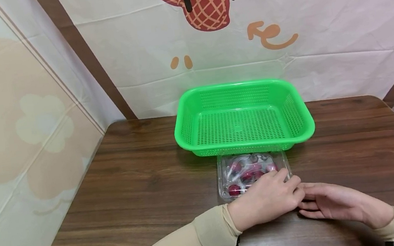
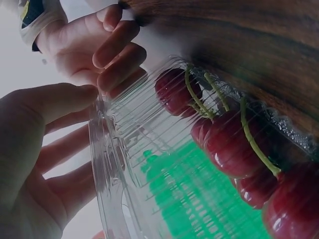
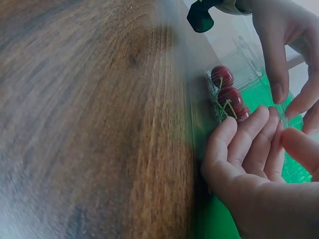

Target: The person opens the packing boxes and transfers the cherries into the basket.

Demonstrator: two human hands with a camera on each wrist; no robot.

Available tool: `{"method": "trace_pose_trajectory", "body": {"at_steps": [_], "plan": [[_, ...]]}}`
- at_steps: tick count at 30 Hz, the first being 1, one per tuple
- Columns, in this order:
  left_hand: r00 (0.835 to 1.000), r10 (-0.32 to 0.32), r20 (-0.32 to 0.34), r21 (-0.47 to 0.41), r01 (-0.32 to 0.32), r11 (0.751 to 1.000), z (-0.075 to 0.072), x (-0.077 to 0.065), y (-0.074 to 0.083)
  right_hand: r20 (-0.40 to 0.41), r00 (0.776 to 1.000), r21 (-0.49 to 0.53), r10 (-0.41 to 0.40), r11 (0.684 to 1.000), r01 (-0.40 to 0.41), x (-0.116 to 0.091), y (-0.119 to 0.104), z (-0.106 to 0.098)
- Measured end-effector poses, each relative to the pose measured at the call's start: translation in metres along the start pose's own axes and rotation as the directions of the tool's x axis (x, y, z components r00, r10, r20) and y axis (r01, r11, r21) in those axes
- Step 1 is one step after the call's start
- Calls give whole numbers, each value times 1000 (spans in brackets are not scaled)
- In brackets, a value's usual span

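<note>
A clear plastic clamshell box (image 1: 225,167) of dark red cherries (image 2: 234,144) lies on the table, close in front of a green basket (image 1: 246,145). Reaching over its near right part, my left hand (image 1: 272,196) pinches the rim, thumb on one side and fingers on the other (image 2: 42,129). My right hand (image 1: 342,203) is at the same corner, palm turned toward the box. Its fingers are loosely bent, with the tips at the box's edge (image 3: 249,154). In the head view the left hand hides where the two hands meet. Green stems show on several cherries (image 3: 229,94).
The basket has perforated walls and a perforated floor. It stands at the back of the brown wooden table (image 1: 134,189), near a printed cloth wall (image 1: 142,47). Another cloth wall (image 1: 13,122) runs along the left side.
</note>
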State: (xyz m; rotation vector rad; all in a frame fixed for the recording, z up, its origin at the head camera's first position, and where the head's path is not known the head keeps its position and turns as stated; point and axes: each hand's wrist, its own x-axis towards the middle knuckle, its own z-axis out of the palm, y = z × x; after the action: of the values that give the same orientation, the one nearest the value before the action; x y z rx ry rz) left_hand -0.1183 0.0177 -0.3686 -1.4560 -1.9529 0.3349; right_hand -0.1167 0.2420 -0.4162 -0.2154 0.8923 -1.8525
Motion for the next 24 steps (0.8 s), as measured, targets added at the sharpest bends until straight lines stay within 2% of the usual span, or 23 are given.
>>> {"method": "trace_pose_trajectory", "body": {"at_steps": [6, 12, 15, 24], "plan": [[1000, -22, -8, -1, 22, 1000, 2, 1, 3, 29, 999, -20, 17, 1000, -16, 1, -1, 0], [1000, -1, 4, 5, 1, 1000, -1, 1, 1, 54, 998, -25, 27, 999, -26, 2, -3, -1], [1000, 8, 14, 2, -8, 1000, -3, 2, 1, 53, 998, -35, 30, 999, -28, 3, -3, -2], [998, 15, 58, -16, -14, 1000, 3, 5, 6, 38, 999, -85, 13, 996, -9, 2, -3, 0]]}}
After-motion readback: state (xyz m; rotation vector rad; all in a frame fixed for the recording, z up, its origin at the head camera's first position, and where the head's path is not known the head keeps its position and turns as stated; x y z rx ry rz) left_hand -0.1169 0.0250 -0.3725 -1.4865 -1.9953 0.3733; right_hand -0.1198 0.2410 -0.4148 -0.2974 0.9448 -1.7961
